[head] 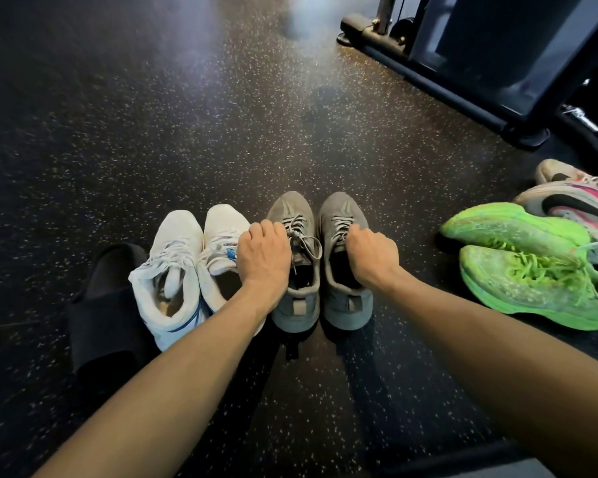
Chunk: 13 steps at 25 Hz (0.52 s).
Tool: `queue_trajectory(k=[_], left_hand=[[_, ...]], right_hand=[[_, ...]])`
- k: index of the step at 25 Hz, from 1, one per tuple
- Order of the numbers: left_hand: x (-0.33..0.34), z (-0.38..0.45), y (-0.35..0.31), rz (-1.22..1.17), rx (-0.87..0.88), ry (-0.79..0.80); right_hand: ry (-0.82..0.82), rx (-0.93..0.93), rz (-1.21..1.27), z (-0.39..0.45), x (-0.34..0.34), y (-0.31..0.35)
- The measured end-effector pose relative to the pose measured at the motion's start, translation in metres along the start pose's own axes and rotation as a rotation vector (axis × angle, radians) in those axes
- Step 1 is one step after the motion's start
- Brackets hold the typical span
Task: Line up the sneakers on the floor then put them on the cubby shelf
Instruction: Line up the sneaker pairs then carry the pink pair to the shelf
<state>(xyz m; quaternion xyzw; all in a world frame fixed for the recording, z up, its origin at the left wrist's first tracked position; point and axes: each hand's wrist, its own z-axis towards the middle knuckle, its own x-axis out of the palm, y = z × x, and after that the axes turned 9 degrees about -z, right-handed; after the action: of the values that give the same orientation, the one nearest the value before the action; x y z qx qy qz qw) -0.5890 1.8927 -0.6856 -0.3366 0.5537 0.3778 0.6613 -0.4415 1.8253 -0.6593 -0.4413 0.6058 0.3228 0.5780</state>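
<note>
Both hands (pixel 263 251) (pixel 372 251) grip 2 grey sneakers (pixel 292 270) (pixel 346 270) on the floor (pixel 187 132).

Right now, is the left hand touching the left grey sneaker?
Touching. The head view shows the left hand closed over the tongue and laces of the left grey sneaker, with no gap.

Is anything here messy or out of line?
Yes. The green sneakers at right lie at an angle, overlapping the pink-streaked pair, while the white sneakers and grey sneakers stand parallel.

two white sneakers (pixel 190 267), two grey sneakers (pixel 320 260), two green sneakers (pixel 529 263), one black slide (pixel 101 305).
</note>
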Motion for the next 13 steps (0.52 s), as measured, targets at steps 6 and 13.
queue_trajectory(k=[6,13], left_hand=[[-0.002,0.01,0.007,-0.135,-0.029,0.097],[-0.037,0.022,-0.001,-0.291,0.002,0.171]], right_hand=[[0.016,-0.026,0.035,0.012,0.004,-0.008],[0.224,0.023,0.208,-0.001,-0.011,-0.038]])
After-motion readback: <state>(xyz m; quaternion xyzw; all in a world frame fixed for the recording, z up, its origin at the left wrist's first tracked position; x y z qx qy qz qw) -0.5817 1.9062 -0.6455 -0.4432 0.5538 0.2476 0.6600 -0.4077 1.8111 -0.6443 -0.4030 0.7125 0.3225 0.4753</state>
